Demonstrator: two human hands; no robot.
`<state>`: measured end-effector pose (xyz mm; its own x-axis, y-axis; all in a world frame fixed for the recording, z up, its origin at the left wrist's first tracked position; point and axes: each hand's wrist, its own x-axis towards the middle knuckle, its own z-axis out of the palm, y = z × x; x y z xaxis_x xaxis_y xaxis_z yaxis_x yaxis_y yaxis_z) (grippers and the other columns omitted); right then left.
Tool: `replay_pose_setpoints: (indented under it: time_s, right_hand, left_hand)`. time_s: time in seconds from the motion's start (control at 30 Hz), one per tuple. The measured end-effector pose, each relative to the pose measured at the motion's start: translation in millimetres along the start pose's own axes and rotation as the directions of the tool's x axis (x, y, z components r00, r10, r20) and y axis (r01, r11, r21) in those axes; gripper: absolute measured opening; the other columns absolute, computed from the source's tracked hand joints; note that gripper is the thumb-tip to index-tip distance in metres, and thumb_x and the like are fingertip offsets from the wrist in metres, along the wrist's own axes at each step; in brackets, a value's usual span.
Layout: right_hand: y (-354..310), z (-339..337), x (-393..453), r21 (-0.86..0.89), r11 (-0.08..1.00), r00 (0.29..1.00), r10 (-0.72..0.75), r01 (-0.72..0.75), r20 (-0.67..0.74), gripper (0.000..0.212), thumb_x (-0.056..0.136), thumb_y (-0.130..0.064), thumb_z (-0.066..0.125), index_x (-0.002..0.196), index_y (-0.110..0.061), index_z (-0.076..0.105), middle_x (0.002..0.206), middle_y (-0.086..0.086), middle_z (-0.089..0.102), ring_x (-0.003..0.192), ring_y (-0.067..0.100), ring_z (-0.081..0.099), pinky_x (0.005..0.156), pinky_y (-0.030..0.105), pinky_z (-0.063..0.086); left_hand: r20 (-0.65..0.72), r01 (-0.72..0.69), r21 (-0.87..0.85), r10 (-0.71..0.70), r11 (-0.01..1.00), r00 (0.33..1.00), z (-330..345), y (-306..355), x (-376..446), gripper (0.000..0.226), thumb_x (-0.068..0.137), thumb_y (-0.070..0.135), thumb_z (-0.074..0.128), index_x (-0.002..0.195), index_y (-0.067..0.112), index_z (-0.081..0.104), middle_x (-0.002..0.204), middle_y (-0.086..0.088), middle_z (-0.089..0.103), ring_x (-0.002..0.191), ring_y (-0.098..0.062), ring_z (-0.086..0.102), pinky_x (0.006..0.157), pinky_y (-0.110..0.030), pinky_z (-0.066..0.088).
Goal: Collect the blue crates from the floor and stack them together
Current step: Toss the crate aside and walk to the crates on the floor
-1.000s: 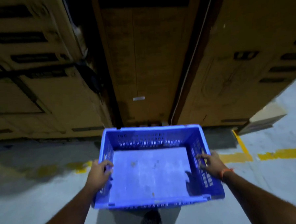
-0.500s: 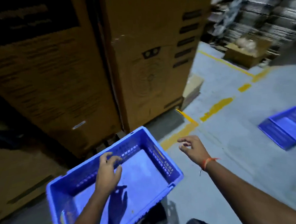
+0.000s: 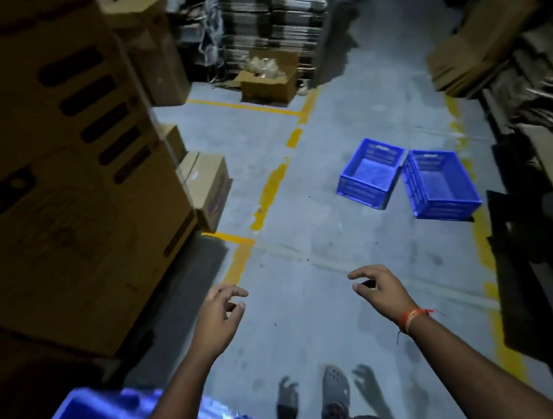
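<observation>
Both empty, fingers loosely curled above grey floor [image 3: 302, 240]: left hand [image 3: 218, 311], right hand [image 3: 380, 288]. Ahead, two crates [image 3: 371, 174] [image 3: 440, 184] just beside each other; another crate [image 3: 97, 417] blurred at lower left beside cartons [image 3: 69, 188].

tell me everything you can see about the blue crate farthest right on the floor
The rightmost blue crate is an open-topped rectangular bin, plastic by its look, with slotted vented walls and a flat, empty bottom. It sits upright on the grey floor, angled, one corner close against its neighbour crate. No hand touches it.

large cartons [image 3: 58, 176] left | open box [image 3: 270, 81] far | yellow floor lines [image 3: 267, 190]
</observation>
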<state>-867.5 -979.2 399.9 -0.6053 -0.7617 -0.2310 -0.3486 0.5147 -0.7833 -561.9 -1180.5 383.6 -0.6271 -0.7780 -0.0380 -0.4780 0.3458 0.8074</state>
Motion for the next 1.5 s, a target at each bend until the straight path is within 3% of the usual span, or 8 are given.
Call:
replay_pose_setpoints:
  time_s: [0.3, 0.4, 0.63, 0.87, 1.03, 1.2, 1.3, 1.5]
  right_hand:
    - [57, -118, 115, 0.067, 0.993, 0.988, 0.105, -0.098, -0.113, 0.019, 0.087, -0.016, 0.068, 0.097, -0.032, 0.072, 0.112, -0.006, 0.054, 0.083, 0.011, 0.066, 0.082, 0.021, 0.050]
    - [62, -137, 153, 0.155, 0.979, 0.974, 0.155, -0.129, -0.163, 0.017, 0.088, -0.017, 0.067, 0.096, -0.031, 0.072, 0.111, -0.006, 0.054, 0.083, 0.013, 0.066, 0.072, 0.014, 0.045]
    - [86, -147, 272, 0.337, 0.921, 0.944, 0.270, -0.196, -0.190, 0.017, 0.084, -0.020, 0.068, 0.090, -0.034, 0.074, 0.114, -0.005, 0.063, 0.078, 0.010, 0.064, 0.073, 0.025, 0.048]
    - [87, -180, 413, 0.448, 0.847, 0.882, 0.417, -0.288, -0.221, 0.023, 0.082, -0.010, 0.068, 0.087, -0.031, 0.075, 0.080, -0.006, 0.071, 0.069, 0.013, 0.062, 0.063, 0.023, 0.046]
    - [75, -227, 510, 0.522, 0.806, 0.834, 0.474, -0.280, -0.283, 0.020, 0.084, -0.007, 0.065, 0.090, -0.023, 0.075, 0.078, 0.003, 0.071, 0.066, 0.012, 0.062, 0.060, 0.026, 0.047]
    - [85, -266, 590, 0.651, 0.713, 0.794, 0.541, -0.258, -0.278, 0.017, 0.085, -0.005, 0.063, 0.091, -0.017, 0.074, 0.071, 0.006, 0.065, 0.063, 0.018, 0.058, 0.055, 0.029, 0.047]
    - [110, -283, 652, 0.719, 0.651, 0.718, 0.619, -0.243, -0.317, 0.021, 0.081, 0.005, 0.062, 0.086, -0.012, 0.074, 0.068, 0.009, 0.062, 0.057, 0.017, 0.052, 0.052, 0.023, 0.044]
    - [155, -335, 781, 0.775, 0.598, 0.628, 0.687, -0.202, -0.366, 0.017, 0.086, 0.002, 0.064, 0.093, -0.012, 0.071, 0.078, 0.010, 0.068, 0.055, 0.014, 0.054, 0.049, 0.018, 0.045]
  left_hand:
    - [0.183, -0.078, -0.026, 0.082, 0.997, 0.980, 119, 96, 190, 0.022, 0.091, 0.007, 0.064, 0.100, 0.026, 0.070, 0.116, 0.002, 0.057, 0.102, -0.004, 0.059, 0.078, -0.003, 0.043]
    - [0.271, -0.128, -0.043, 0.135, 0.991, 0.953, 150, 121, 240, 0.024, 0.090, 0.006, 0.064, 0.100, 0.026, 0.071, 0.116, 0.001, 0.056, 0.107, -0.001, 0.057, 0.081, -0.005, 0.044]
    - [0.413, -0.155, -0.018, 0.149, 0.988, 0.899, 195, 135, 382, 0.021, 0.094, 0.013, 0.062, 0.103, 0.030, 0.069, 0.119, 0.006, 0.053, 0.103, 0.003, 0.058, 0.082, -0.005, 0.043]
    - [0.481, -0.191, -0.011, 0.173, 0.981, 0.859, 203, 154, 573, 0.023, 0.093, 0.010, 0.063, 0.101, 0.031, 0.069, 0.117, 0.007, 0.055, 0.094, -0.003, 0.061, 0.084, -0.018, 0.051]
    - [0.537, -0.281, 0.026, 0.224, 0.959, 0.813, 213, 202, 720, 0.021, 0.092, 0.014, 0.064, 0.102, 0.032, 0.068, 0.118, 0.006, 0.055, 0.089, -0.004, 0.065, 0.082, -0.024, 0.054]
    - [0.614, -0.356, -0.036, 0.302, 0.934, 0.729, 256, 261, 838, 0.023, 0.093, 0.013, 0.063, 0.103, 0.032, 0.070, 0.119, 0.009, 0.055, 0.093, -0.005, 0.063, 0.081, -0.023, 0.053]
    - [0.664, -0.390, -0.031, 0.311, 0.920, 0.680, 296, 280, 917, 0.023, 0.093, 0.014, 0.063, 0.103, 0.033, 0.070, 0.120, 0.010, 0.054, 0.094, -0.005, 0.063, 0.078, -0.015, 0.050]
    - [0.787, -0.514, -0.010, 0.324, 0.858, 0.525, 374, 323, 1073, 0.025, 0.092, 0.010, 0.062, 0.107, 0.029, 0.070, 0.120, 0.002, 0.054, 0.102, -0.006, 0.062, 0.093, -0.016, 0.049]
